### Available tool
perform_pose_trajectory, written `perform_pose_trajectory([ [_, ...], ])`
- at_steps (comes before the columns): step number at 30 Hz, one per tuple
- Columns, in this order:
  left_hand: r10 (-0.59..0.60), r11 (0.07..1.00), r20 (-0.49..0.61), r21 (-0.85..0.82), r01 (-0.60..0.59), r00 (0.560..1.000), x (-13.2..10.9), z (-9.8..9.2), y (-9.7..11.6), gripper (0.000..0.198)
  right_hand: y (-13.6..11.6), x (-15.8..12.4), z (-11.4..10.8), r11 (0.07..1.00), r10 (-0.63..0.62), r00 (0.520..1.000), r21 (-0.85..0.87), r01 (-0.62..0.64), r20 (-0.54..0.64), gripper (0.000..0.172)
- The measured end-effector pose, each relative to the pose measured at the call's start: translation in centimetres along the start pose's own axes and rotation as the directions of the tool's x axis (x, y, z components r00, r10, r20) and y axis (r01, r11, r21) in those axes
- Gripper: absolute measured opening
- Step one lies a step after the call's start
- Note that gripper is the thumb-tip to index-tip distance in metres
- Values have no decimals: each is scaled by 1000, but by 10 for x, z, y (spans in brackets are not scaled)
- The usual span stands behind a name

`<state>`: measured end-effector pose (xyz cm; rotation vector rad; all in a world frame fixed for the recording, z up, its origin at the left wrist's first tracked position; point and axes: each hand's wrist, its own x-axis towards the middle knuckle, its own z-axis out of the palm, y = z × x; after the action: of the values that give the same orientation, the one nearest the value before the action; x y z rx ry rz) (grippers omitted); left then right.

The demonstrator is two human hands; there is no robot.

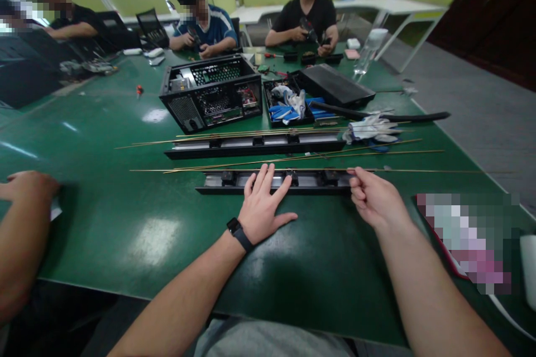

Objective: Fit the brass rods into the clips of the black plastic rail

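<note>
A long black rail with a silvery channel and several black clips (312, 181) lies across the green table (125, 234) right in front of me. My left hand (263, 206), with a black watch on the wrist, lies flat and open, its fingers spread over the rail's middle. My right hand (371, 195) is closed in a pinch at the rail's right end, on a thin brass rod (419, 170) that runs along the rail's far edge. A second, longer rail (255, 145) lies farther back among several more thin rods (251, 135).
An open black computer case (211, 92), a tray of parts (288, 103), a black panel (335, 85), white gloves (371, 129) and a black hose (402, 116) lie beyond. Another person's hand (25, 185) rests at left. Three people sit at the far side. A blurred item (469, 240) is at right.
</note>
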<state>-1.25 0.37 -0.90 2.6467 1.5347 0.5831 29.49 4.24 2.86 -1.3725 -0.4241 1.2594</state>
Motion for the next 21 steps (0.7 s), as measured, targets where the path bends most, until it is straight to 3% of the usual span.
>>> perform_pose_trajectory([
  [6,-6,1000,-3,-6,6,1000,0,0,0,100,0,5,-5,998,-61,995,31,63,-82,24],
  [13,-7,1000,2,-17,7,1000,0,-1,0,100,1,2,-3,999,-34,999,4,34,13,25],
  [21,-19,1000,15,-14,19,1000,0,-2,1,100,-1,0,-2,998,-54,997,11,55,-50,24],
])
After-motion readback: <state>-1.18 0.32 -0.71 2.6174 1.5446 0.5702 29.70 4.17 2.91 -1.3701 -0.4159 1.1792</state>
